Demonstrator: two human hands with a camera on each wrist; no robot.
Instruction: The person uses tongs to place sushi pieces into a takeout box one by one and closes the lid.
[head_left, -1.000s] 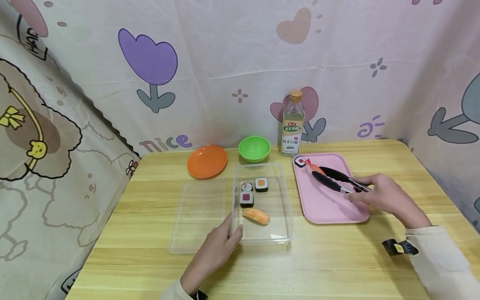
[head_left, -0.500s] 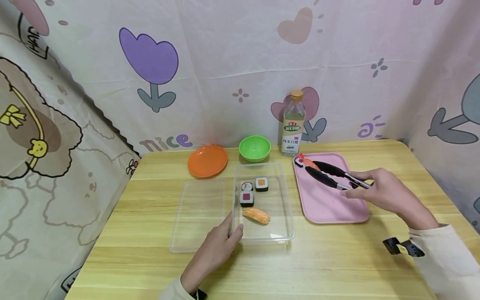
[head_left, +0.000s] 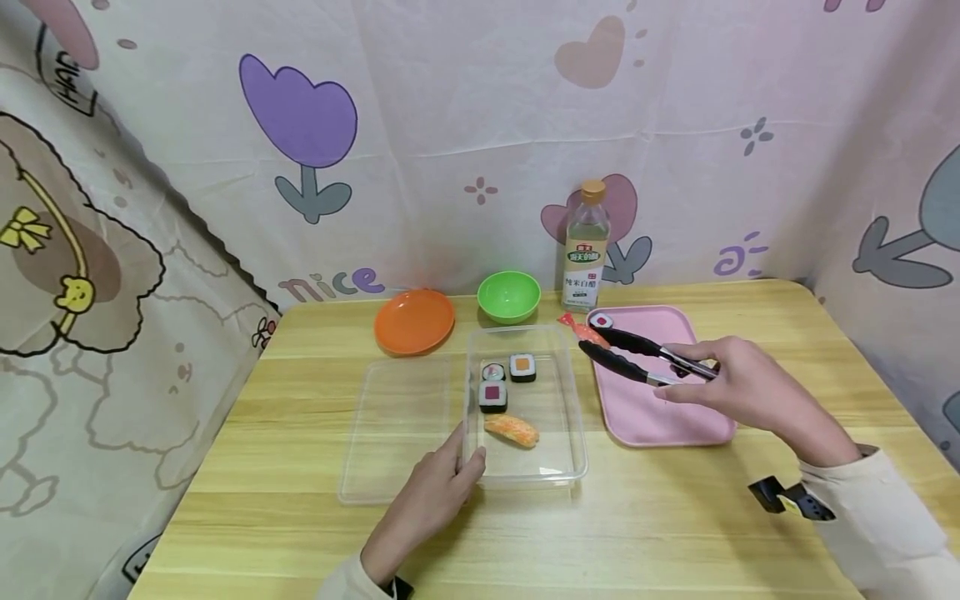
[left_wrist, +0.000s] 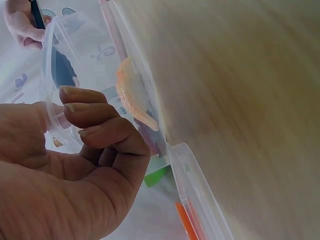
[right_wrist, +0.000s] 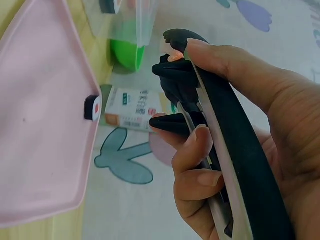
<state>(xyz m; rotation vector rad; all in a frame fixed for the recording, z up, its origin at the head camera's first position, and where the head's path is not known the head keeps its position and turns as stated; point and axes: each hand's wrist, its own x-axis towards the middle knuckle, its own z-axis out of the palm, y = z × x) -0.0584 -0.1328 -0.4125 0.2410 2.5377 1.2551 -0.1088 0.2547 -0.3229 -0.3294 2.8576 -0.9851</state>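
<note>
My right hand (head_left: 738, 387) grips black tongs (head_left: 637, 354) whose tips pinch an orange shrimp sushi (head_left: 581, 330), held in the air between the pink tray (head_left: 660, 408) and the clear container (head_left: 558, 454). One sushi roll (head_left: 602, 321) lies at the tray's far left corner. The container holds three rolls (head_left: 495, 387) and a salmon nigiri (head_left: 512, 431). My left hand (head_left: 442, 492) pinches the container's near left rim; in the left wrist view its fingers (left_wrist: 95, 120) curl over the clear plastic edge beside the nigiri (left_wrist: 132, 92). The right wrist view shows the tongs (right_wrist: 220, 130) in my curled fingers.
A clear lid (head_left: 390, 433) lies left of the container. An orange plate (head_left: 415, 322), a green bowl (head_left: 509, 297) and a vinegar bottle (head_left: 586, 250) stand at the back of the wooden table (head_left: 675, 517). Patterned cloth hangs behind and at both sides.
My right hand has lifted the shrimp sushi off the tray with the tongs and carried it left toward the container. The roll stays on the tray. My left hand has not moved.
</note>
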